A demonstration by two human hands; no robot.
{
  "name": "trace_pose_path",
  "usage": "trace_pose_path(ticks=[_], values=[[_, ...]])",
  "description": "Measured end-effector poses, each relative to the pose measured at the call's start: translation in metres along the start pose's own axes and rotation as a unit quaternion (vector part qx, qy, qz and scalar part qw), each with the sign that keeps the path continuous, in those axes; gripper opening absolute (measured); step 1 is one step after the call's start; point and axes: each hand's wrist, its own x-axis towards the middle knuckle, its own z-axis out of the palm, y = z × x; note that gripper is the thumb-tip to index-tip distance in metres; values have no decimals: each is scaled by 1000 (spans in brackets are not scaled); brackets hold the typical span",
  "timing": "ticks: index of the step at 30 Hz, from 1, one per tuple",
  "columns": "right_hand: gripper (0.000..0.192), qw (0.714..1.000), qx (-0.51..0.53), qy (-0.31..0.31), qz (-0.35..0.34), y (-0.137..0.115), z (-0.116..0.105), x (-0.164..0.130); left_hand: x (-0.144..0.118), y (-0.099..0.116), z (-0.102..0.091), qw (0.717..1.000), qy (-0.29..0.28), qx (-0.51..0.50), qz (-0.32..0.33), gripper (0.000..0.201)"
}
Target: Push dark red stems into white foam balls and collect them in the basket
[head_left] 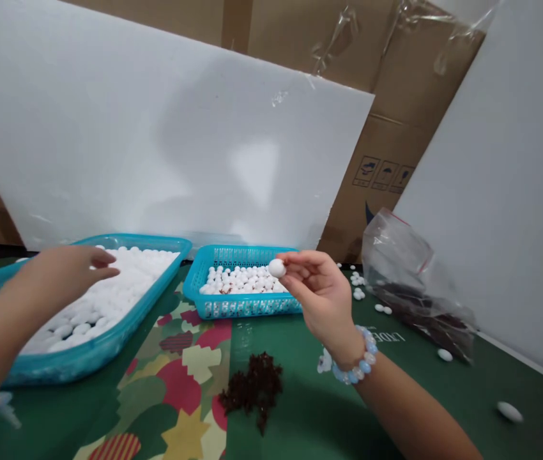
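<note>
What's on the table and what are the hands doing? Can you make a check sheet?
Surface: green cloth with a colourful pattern at the front.
Job's things: big tray of white balls; small basket holding more; one ball; dark red pile.
Clutter: clear bag of dark bits; loose balls on the right.
Hands: left hand over the big tray, fingers loose; right hand pinches the ball, beaded bracelet on its wrist.
Cables: nothing seen.
Surroundings: white boards leaning on cardboard boxes.
</note>
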Motion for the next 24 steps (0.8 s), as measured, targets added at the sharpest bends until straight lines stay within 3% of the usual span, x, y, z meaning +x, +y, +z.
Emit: trace_pose_path(ticks=[5,12,14,18,20,24], values=[[21,999,-29,-14,-35,2,-3,0,13,-27,22,997,-77,-14,7,21],[19,987,-124,34,-101,2,-6,0,9,-25,31,992,-120,-40,7,7],[14,985,-151,65,-47,6,-8,6,8,-27,36,990,-130,-49,12,10],[17,958,-195,58,200,27,-14,17,5,-30,44,983,-166,-68,29,16],[21,943,-203,47,258,38,-18,19,3,-30,45,980,-181,-73,33,17],[25,929,-198,32,312,44,-23,17,0,-28,44,974,-205,-81,42,15]])
